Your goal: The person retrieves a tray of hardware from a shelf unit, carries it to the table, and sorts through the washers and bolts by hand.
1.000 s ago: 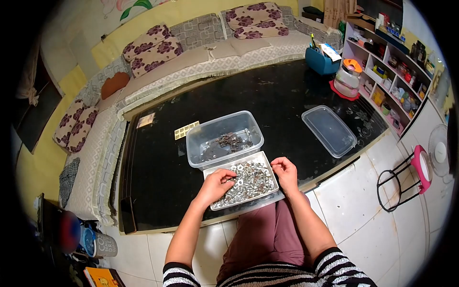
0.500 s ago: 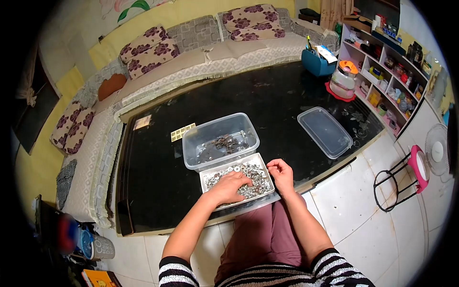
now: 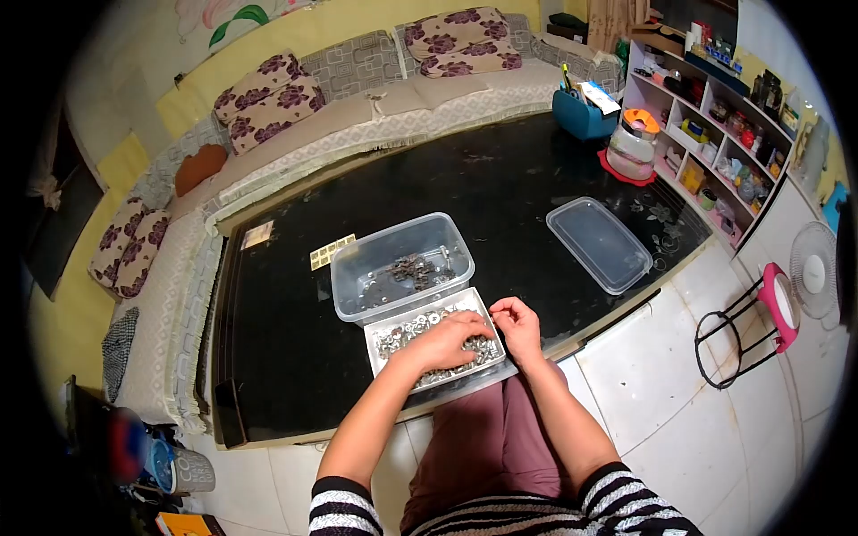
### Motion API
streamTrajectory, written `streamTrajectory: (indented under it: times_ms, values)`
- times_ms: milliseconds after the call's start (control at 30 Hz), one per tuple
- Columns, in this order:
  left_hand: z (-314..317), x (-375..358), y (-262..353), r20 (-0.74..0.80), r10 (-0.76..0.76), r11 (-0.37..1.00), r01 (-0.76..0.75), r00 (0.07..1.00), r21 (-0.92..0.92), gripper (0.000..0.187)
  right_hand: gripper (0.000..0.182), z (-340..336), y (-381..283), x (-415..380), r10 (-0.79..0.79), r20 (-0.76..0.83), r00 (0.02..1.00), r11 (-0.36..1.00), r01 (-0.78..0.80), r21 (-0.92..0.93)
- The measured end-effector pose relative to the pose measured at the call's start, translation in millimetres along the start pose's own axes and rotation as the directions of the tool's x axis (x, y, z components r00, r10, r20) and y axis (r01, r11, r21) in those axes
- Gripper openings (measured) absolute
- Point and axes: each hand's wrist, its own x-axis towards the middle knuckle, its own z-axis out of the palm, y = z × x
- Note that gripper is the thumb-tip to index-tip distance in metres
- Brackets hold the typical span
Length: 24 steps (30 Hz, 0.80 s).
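A white tray [image 3: 373, 350] full of small shiny metal parts lies at the table's near edge. My left hand [image 3: 450, 340] reaches over the tray, its fingers bent down among the parts at the right side; what they hold, if anything, is hidden. Just right of the tray, my right hand [image 3: 518, 326] has its fingertips pressed together, and anything between them is too small to make out. Behind the tray and against it stands a clear plastic tub [image 3: 357, 283] with a heap of darker small parts [image 3: 413, 272] at its bottom.
A clear lid [image 3: 599, 246] lies on the black table [image 3: 509, 179] to the right. Farther back are a teal holder [image 3: 583, 116] and a jar with an orange rim [image 3: 632, 150]. A pink stool [image 3: 776, 308] stands on the floor at the right.
My left hand has moved right across the tray, uncovering parts on its left side. My right hand keeps nearly the same place beside the tray. The camera view has shifted slightly.
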Motion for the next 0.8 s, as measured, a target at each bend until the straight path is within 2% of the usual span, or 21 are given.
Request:
streamTrajectory:
  times_ms: [33, 100, 167, 233, 300, 367, 467, 500, 567, 633, 733, 800]
  values:
    - [5, 4, -3, 0.044, 0.072, 0.997, -0.074, 0.996, 0.029, 0.032, 0.008, 0, 0, 0, -0.006, -0.007, 1.0, 1.0, 0.006, -0.023]
    - [5, 6, -1, 0.101, 0.035, 0.998, -0.039, 0.994, 0.043, 0.034, 0.008, 0, -1, 0, -0.012, -0.008, 1.0, 0.999, 0.012, -0.031]
    - [5, 7, 0, 0.153, 0.031, 0.982, -0.059, 0.988, 0.179, 0.032, 0.006, 1, -2, -1, 0.001, -0.004, 1.0, 1.0, -0.001, 0.016]
    - [0, 2, 2, 0.141, -0.005, 0.983, -0.021, 0.99, 0.181, 0.027, 0.006, 1, -3, -1, 0.001, -0.001, 1.0, 1.0, -0.001, 0.012]
    - [-5, -5, -4, 0.135, -0.042, 0.995, 0.029, 0.99, 0.094, 0.024, 0.006, 0, -2, -1, -0.003, -0.004, 1.0, 1.0, 0.003, 0.009]
    - [-12, -14, -8, 0.087, -0.047, 0.996, 0.04, 0.995, 0.078, 0.021, 0.006, 0, 0, 0, 0.017, 0.004, 1.0, 1.0, -0.017, 0.0]
    - [-22, -26, -12, -0.064, -0.181, 0.982, 0.184, 0.981, 0.039, 0.02, 0.006, 0, -4, -1, 0.02, 0.006, 1.0, 1.0, -0.02, -0.005]
    - [-25, -30, -10, -0.065, -0.185, 0.981, 0.188, 0.981, 0.042, 0.02, 0.006, 0, -4, -1, 0.007, 0.004, 1.0, 1.0, -0.007, 0.007]
    - [-32, -38, -3, -0.105, -0.44, 0.895, 0.427, 0.892, -0.129, 0.023, 0.006, 0, -1, 0, 0.006, 0.011, 1.0, 0.999, -0.006, 0.031]
    - [-29, -49, -9, -0.158, -0.405, 0.913, 0.389, 0.901, -0.123, 0.025, 0.007, -1, 1, 1, 0.009, 0.008, 1.0, 1.0, -0.01, 0.022]
    - [-24, -63, -12, -0.306, -0.332, 0.936, 0.269, 0.892, -0.228, 0.022, 0.007, -1, 2, 1, -0.005, 0.009, 1.0, 1.0, 0.005, 0.017]
    - [-22, -69, -14, -0.365, -0.353, 0.93, 0.279, 0.862, -0.24, 0.02, 0.006, -1, 2, 1, -0.012, 0.01, 1.0, 1.0, 0.012, 0.018]
